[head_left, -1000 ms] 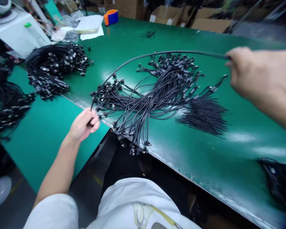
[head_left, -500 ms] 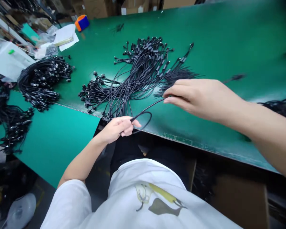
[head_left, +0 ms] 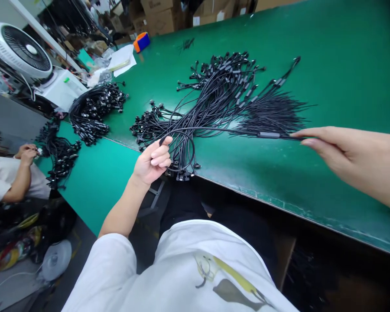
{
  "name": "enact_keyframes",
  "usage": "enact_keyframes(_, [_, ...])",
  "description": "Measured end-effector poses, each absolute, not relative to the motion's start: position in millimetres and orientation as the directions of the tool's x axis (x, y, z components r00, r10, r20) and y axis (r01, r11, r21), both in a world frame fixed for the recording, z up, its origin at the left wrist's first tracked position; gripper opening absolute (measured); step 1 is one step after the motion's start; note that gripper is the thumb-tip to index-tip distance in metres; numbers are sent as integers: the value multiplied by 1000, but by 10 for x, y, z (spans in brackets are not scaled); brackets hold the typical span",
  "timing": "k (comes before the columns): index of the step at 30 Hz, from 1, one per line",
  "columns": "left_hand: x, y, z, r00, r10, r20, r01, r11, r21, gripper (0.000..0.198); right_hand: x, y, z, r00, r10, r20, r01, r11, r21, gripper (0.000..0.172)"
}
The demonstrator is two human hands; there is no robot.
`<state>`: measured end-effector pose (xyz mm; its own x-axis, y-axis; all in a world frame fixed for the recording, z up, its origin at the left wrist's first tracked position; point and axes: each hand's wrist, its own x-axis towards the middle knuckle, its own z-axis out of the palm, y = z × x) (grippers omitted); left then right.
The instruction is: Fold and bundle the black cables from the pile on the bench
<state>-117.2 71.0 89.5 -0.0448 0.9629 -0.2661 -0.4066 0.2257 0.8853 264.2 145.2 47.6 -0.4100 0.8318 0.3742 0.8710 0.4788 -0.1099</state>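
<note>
A black cable [head_left: 211,129] stretches between my two hands above the green table. My left hand [head_left: 154,160] is closed around one end, and the cable loops beside its fingers. At the other side my right hand [head_left: 341,151] pinches the cable between thumb and fingers, just past a grey sleeve [head_left: 269,135] on it. Behind the cable lies a large pile of black cables [head_left: 195,108] with connectors at their ends. A fan of thin black strips [head_left: 273,113], perhaps cable ties, spreads at the pile's right.
Another cable bundle [head_left: 91,112] lies to the left, near a white fan [head_left: 22,50]. Further left, a co-worker's hands [head_left: 27,154] are beside more cables [head_left: 56,160]. An orange and blue tape roll [head_left: 141,42] and papers [head_left: 122,58] sit at the back. Cardboard boxes [head_left: 159,17] stand beyond.
My right hand has moved right, away from my left hand, and the cable is now drawn out longer between them with its grey sleeve showing. The view has shifted left.
</note>
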Motion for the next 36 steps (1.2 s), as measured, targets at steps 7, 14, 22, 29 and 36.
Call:
enact_keyframes(7, [-845, 779, 672, 80, 981, -176, -333, 193, 923, 24, 2114, 898, 464, -853, 443, 276, 451, 892, -37, 28])
enact_keyframes(14, [-426, 688, 372, 303, 950, -79, 10, 80, 997, 34, 1583, 1042, 691, -815, 512, 271, 362, 816, -451, 31])
enact_keyframes(22, [-345, 780, 380, 293, 946, -137, -358, 241, 902, 35, 1343, 1112, 83, -190, 976, 110, -109, 90, -990, 44])
enact_keyframes(29, [-146, 748, 61, 256, 926, -277, -381, 360, 852, 49, 1078, 966, -87, -26, 972, -235, -504, -216, -836, 44])
enact_keyframes(36, [-130, 756, 71, 114, 959, -261, -459, 284, 842, 44, 1160, 1001, -98, -203, 936, -288, -569, -353, -743, 37])
